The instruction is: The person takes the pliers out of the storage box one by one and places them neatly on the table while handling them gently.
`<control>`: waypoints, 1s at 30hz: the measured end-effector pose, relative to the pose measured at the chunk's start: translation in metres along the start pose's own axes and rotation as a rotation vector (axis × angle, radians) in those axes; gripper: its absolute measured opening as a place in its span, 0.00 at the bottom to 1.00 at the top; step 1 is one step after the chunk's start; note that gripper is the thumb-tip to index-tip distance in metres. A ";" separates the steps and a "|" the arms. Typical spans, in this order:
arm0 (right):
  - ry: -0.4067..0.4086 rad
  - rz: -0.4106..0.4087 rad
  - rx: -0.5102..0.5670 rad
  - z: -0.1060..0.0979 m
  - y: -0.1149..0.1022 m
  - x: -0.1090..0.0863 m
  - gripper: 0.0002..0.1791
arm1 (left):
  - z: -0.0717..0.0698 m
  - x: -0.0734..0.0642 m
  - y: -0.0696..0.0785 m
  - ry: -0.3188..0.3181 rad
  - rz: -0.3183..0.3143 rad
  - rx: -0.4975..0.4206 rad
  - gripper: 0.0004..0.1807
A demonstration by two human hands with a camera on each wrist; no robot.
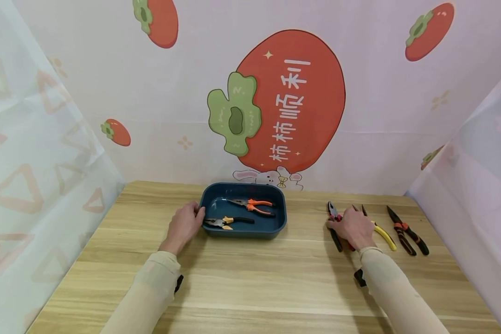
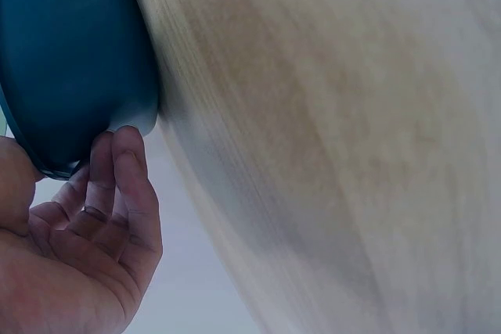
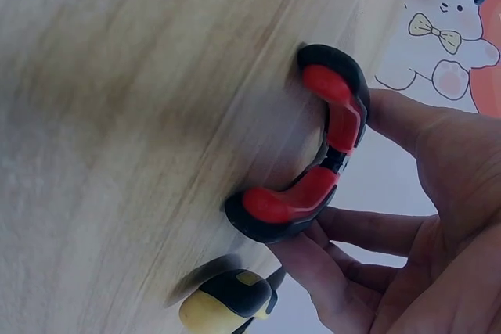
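On the right half of the wooden table (image 1: 254, 283), as the head view shows, the red-and-black pliers (image 1: 332, 210) lie under the right hand (image 1: 354, 227), well apart from the blue tray (image 1: 242, 234), which sits to their left beside the left hand (image 1: 185, 225). Their long axis runs roughly front to back, head away from the person and handles toward them, while the tray's long side lies crosswise; the right hand is much the nearer to them. Counted, there is one tray, with two pliers in it, orange-handled pliers (image 1: 252, 204) and black-and-gold pliers (image 1: 228, 220), and three can be made out on the table: the red-and-black pair, yellow-handled pliers (image 1: 385, 235) and black-and-orange pliers (image 1: 402, 228). In the left wrist view, the left hand grips one end of the tray, thumb at the rim and fingers at the outer wall. In the right wrist view, the right hand pinches the red-and-black pliers, thumb against one handle and fingers against the other; one yellow-and-black handle shows just beside.
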State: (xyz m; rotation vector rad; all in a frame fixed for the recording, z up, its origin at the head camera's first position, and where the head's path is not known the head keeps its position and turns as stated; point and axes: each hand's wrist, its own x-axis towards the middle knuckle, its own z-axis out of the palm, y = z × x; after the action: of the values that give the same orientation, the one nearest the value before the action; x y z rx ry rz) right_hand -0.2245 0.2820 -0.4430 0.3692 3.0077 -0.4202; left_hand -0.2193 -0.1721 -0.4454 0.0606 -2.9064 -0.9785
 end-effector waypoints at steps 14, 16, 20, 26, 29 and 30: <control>-0.019 -0.006 -0.014 0.001 0.001 -0.006 0.30 | 0.001 0.002 0.001 0.005 0.001 0.004 0.15; -0.022 -0.013 -0.014 0.001 0.001 -0.007 0.30 | 0.001 0.002 0.001 0.005 0.001 0.002 0.15; -0.021 -0.007 0.001 0.004 0.002 -0.008 0.30 | 0.000 0.001 0.002 0.003 0.003 -0.002 0.15; -0.003 -0.015 -0.011 0.006 0.002 -0.005 0.30 | 0.000 0.002 0.000 -0.001 0.006 -0.002 0.15; -0.013 -0.018 -0.022 0.005 0.001 -0.004 0.30 | 0.000 0.001 0.000 -0.001 0.005 -0.007 0.15; -0.019 -0.018 -0.026 0.005 0.000 -0.005 0.30 | 0.000 0.001 0.000 -0.002 0.006 -0.010 0.15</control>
State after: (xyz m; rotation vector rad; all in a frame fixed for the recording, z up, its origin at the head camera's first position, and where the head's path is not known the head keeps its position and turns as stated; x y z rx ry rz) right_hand -0.2197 0.2801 -0.4471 0.3348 2.9975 -0.3837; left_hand -0.2201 -0.1724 -0.4451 0.0502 -2.9019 -0.9930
